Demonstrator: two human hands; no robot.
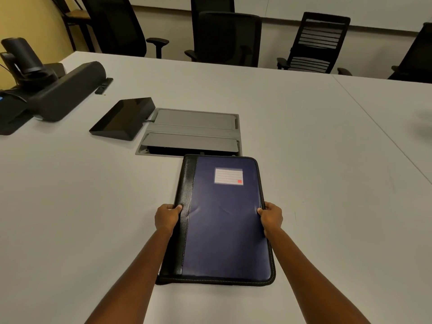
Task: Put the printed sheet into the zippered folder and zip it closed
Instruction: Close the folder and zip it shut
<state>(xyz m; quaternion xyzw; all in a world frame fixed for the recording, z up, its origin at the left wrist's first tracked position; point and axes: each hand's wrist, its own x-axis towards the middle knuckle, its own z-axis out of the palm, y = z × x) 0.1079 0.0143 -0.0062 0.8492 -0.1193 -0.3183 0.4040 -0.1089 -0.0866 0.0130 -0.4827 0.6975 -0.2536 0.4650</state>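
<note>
I see the folder [224, 220] lying closed on the white worktop [315, 136], its far end at the near edge of a grey hatch [191, 129]. My left hand [167, 217] grips its black spine side and my right hand [271, 217] the opposite edge, thumbs on top. A tablet [122, 118] and a speaker bar [65, 92] sit far left, and black chairs [228, 38] line the far side

Office meeting room: wide white laminate table [304, 136] with black swivel office chairs [228, 38] along its far side, a grey flip-lid cable hatch [191, 132] set into it, and a black sloped touch panel [121, 118], black speaker bar [67, 90] and black conference camera [21, 54] on top.
</note>
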